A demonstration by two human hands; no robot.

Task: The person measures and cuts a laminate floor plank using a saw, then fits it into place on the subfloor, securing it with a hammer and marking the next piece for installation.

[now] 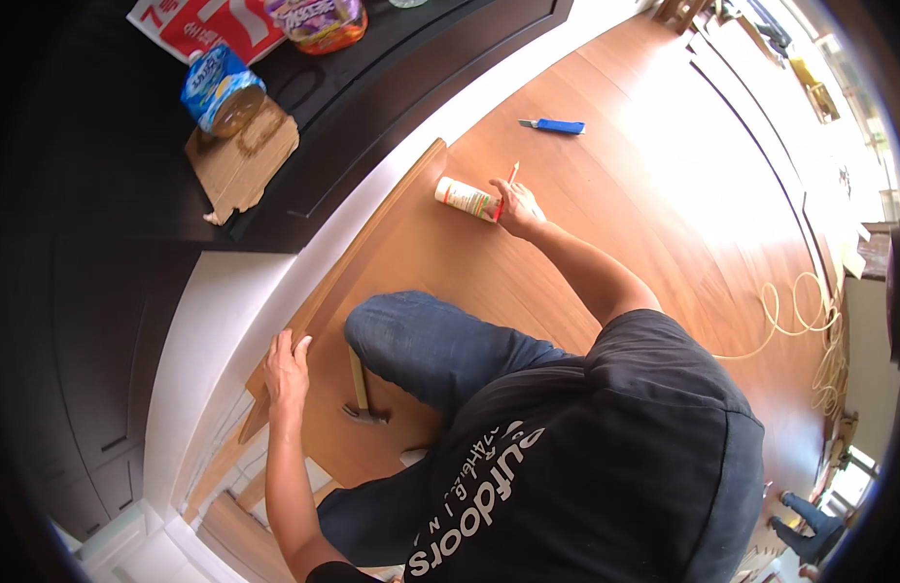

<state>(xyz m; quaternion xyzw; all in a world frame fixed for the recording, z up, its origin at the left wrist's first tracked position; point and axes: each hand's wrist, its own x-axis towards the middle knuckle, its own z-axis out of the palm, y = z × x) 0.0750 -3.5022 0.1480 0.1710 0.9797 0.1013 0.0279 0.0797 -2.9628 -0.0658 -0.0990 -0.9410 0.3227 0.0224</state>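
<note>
Wood flooring point(605, 214) spreads beside a dark cabinet point(110, 321) in the head view. The right hand point(518, 207) pinches a red pencil point(514, 172) — the white bottle point(462, 197) lies just left of its fingers, long axis pointing toward them, contact unclear. The left hand point(287, 371), farther off, rests with fingers slightly parted on the wall-side plank point(365, 240).

**Concealed, Cropped and Indistinct Parts of a Floor Work Area**

The right hand point(518, 206) is covering part of the red pencil point(514, 173) and masking one end of the white bottle point(462, 196). The bent knee point(392, 335) is hiding the far end of the hammer point(361, 391); a pale object point(412, 455) is showing too little to identify. The upper edge is cutting off the red sign point(205, 31), the purple-labelled bottle point(326, 31) and a clear item point(407, 3). Glare is washing out the far floor point(605, 194). Another person point(808, 530) is appearing small, the dark rim obscuring details.
</note>
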